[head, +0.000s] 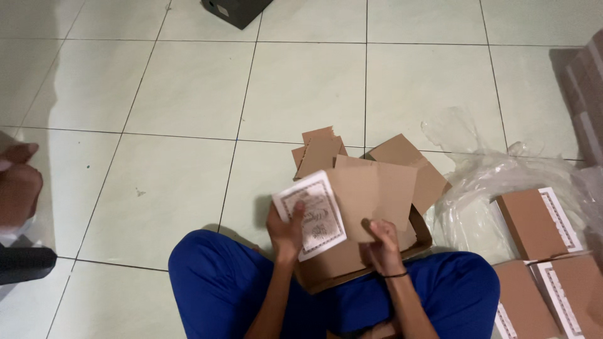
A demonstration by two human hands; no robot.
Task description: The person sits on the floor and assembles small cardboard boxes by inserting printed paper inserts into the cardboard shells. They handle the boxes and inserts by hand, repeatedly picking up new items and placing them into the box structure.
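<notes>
Two hands work one flat-cut cardboard carton (370, 207), which rests on the lap of a person seated cross-legged in blue trousers (220, 282) on a pale tiled floor (188, 94). The carton is brown, partly unfolded, with several flaps standing up at its far side and one broad panel tilted toward the camera.

The left hand (286, 227) is closed on a white printed panel (312, 213) at the carton's left edge, thumb on top and fingers behind it. The right hand (382, 242) is pinched on the lower edge of the broad brown panel, fingers curled around it; a dark band sits on that wrist.

Judged from the raised flaps and the open body, the step in hand is folding the blank into box shape. The next move would call for the left hand to bring the printed panel square against the body while the right hand steadies the brown panel, so the creases meet without buckling.

To the right, a clear plastic bag (483, 182) lies crumpled beside the carton, touching a group of finished brown boxes (534, 226) with printed white edges. At the far left, another person's hand (19, 182) shows at the frame edge. A dark box (235, 9) sits at the top.
</notes>
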